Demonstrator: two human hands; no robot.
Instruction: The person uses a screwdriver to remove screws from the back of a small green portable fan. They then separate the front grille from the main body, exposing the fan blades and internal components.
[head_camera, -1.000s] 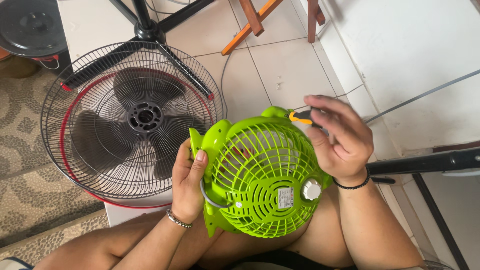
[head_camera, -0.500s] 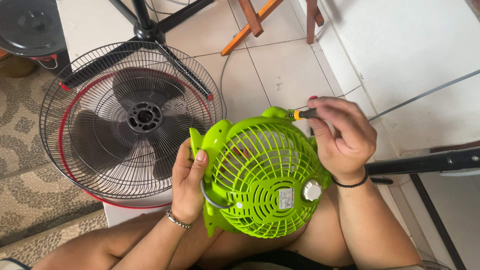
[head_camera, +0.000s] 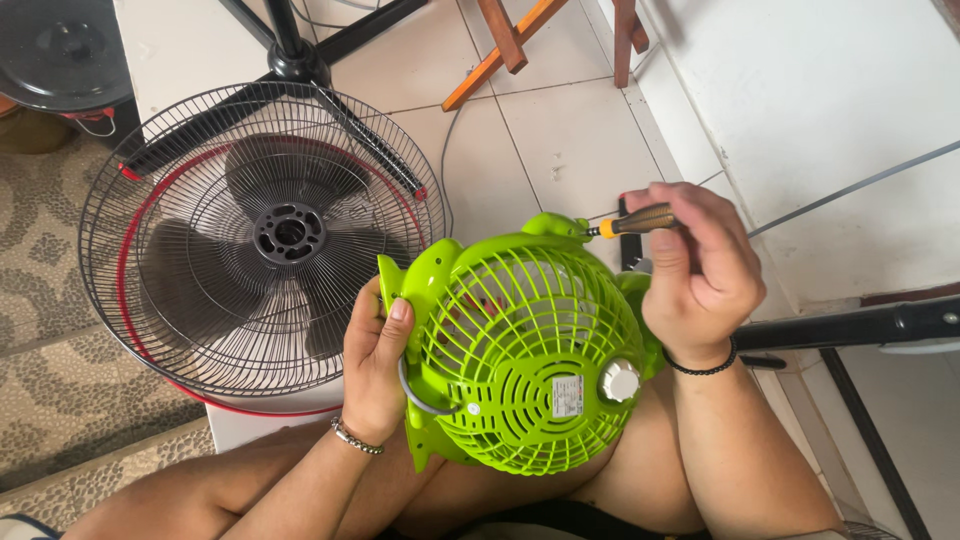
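Resting across the person's bare thighs in the lower middle of the frame, the small green fan (head_camera: 520, 350) lay with its ribbed rear grille facing up and a white knob (head_camera: 620, 381) near its lower right edge. The left hand (head_camera: 375, 365) was closed around the fan's left rim, thumb pressed on the green plastic and fingers curled behind it, with a metal bracelet (head_camera: 357, 437) at the wrist. The right hand (head_camera: 700, 275), at the upper right of the fan, was clenched around a screwdriver (head_camera: 640, 220) with a dark handle and an orange collar; its tip met the top edge of the fan housing. A black band (head_camera: 700, 367) circled that wrist. To the left of the green fan, in the upper left of the frame, a large black fan grille (head_camera: 180, 330) with dark blades and a red rim lay flat on the tiled floor (head_camera: 570, 130). Orange wooden legs (head_camera: 500, 45) stood at the top centre, and a grey cable (head_camera: 850, 188) crossed the white surface at the right.
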